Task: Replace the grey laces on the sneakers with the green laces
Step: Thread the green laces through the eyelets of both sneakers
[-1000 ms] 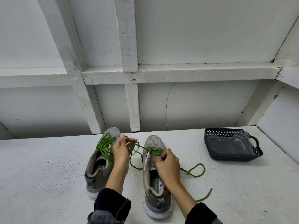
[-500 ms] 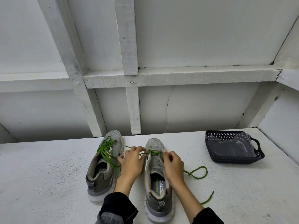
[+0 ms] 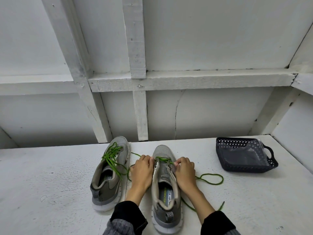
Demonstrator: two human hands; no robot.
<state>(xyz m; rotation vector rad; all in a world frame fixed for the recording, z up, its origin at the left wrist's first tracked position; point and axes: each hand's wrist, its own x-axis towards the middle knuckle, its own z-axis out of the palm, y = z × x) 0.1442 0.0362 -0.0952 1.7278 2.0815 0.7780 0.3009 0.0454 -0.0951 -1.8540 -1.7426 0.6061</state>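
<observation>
Two grey sneakers stand side by side on the white table, toes pointing away from me. The left sneaker [image 3: 110, 173] carries a loose tangle of green lace [image 3: 111, 154] over its tongue. The right sneaker [image 3: 165, 187] has a green lace [image 3: 163, 159] crossing its lowest eyelets. My left hand [image 3: 142, 170] pinches that lace at the shoe's left eyelet edge. My right hand [image 3: 185, 172] pinches it at the right eyelet edge. The lace's free end [image 3: 211, 178] loops over the table to the right.
A dark perforated basket [image 3: 237, 167] with a clear plastic bag inside sits at the right of the white table [image 3: 50, 184]. A white framed wall rises just behind the shoes.
My left hand has come down from the raised lace to the right sneaker's left side. Both hands now sit at the lowest eyelets, and the lace lies flatter across the shoe.
</observation>
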